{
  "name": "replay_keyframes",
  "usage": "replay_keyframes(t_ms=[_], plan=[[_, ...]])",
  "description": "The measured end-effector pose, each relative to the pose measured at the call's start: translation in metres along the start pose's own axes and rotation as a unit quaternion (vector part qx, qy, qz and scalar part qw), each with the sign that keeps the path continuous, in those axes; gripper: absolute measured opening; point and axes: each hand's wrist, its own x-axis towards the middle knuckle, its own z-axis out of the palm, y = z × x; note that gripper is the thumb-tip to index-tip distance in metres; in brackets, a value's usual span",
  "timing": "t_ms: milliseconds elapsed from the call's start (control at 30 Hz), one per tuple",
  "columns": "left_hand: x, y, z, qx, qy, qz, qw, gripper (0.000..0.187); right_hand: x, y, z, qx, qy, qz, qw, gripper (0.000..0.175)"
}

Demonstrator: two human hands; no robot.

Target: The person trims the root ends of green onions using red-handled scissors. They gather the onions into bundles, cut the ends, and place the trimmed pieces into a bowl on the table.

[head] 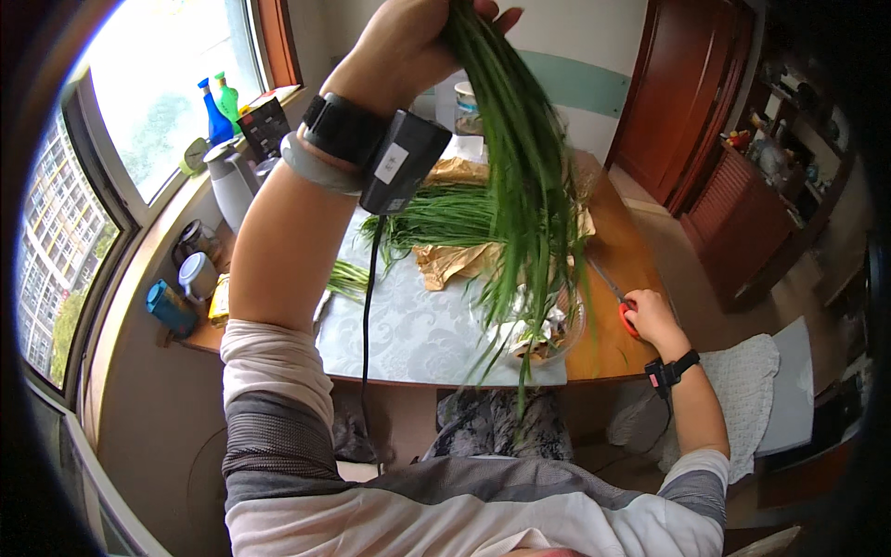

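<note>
High at the top of the view, my left hand (pixel 424 42) grips one end of a bunch of long green chives (pixel 518 139). The leaves hang down, a little blurred, over a clear plastic bowl (pixel 574 327) with scraps in it. At the table's right side my right hand (pixel 651 317) has its fingers on the red handles of scissors (pixel 628 320). Their blades point away from me, at or close to the wood; contact is hard to tell. More chives (pixel 445 219) lie on crumpled brown paper (pixel 456 264), partly hidden behind the hanging bunch.
A pale patterned cloth (pixel 418 334) covers part of the wooden table (pixel 612 355). Trimmed stalks (pixel 348 280) lie left. Along the window stand a blue tumbler (pixel 170 306), a lidded mug (pixel 198 276), a grey jug (pixel 230 184) and bottles (pixel 216 115). A cable runs from my left wrist device (pixel 407 163).
</note>
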Motion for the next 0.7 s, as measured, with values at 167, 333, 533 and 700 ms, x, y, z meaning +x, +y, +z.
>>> replay_keyframes(t_ms=[167,333,533,700], plan=[[0.022,-0.019,0.007,0.115,0.019,0.191,0.975,0.024,0.008,-0.022,-0.040,0.000,0.044,-0.002,0.999,0.025],[0.037,-0.047,0.006,0.511,-0.026,0.337,0.791,0.022,0.034,-0.082,-0.104,0.247,0.229,-0.217,0.917,0.037],[0.020,-0.124,-0.030,0.681,-0.089,0.279,0.671,0.025,0.088,-0.157,-0.095,0.586,0.145,-0.322,0.729,0.066],[0.013,-0.140,-0.056,0.726,-0.073,0.236,0.642,0.044,0.120,-0.165,-0.070,0.699,0.070,-0.244,0.668,0.048]])
